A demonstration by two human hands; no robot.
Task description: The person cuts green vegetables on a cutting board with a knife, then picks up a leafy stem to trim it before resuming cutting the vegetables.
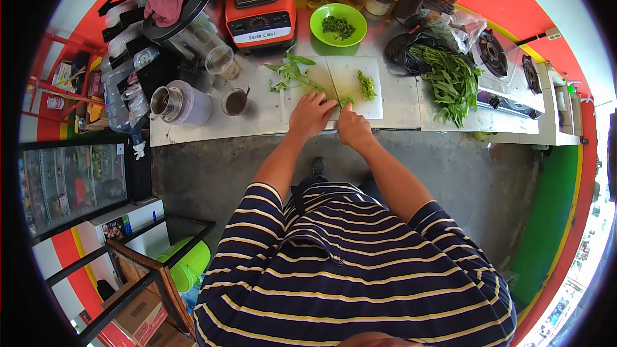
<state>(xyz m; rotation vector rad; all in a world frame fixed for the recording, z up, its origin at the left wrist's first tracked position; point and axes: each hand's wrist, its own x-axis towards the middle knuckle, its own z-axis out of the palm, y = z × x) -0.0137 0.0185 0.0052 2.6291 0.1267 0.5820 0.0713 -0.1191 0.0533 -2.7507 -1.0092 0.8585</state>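
Note:
A white cutting board (pixel 373 108) lies on the metal counter in front of me. My left hand (pixel 311 115) presses leafy green stems (pixel 294 76) onto its left part, fingers curled together over them. In my right hand (pixel 354 128) is a knife (pixel 332 77), its thin blade pointing away from me across the board, close beside my left fingertips. The handle is hidden in my grip. A few cut pieces (pixel 346 101) lie by the blade, and a small heap of chopped greens (pixel 366 85) sits farther right on the board.
Behind the board stand a green bowl (pixel 315 27) with chopped greens and a red blender (pixel 260 22). A glass (pixel 235 101) and a metal-topped jug (pixel 186 104) are on the left. To the right lie a leafy bunch (pixel 451 83), a black bag (pixel 403 51) and a stove (pixel 504 67).

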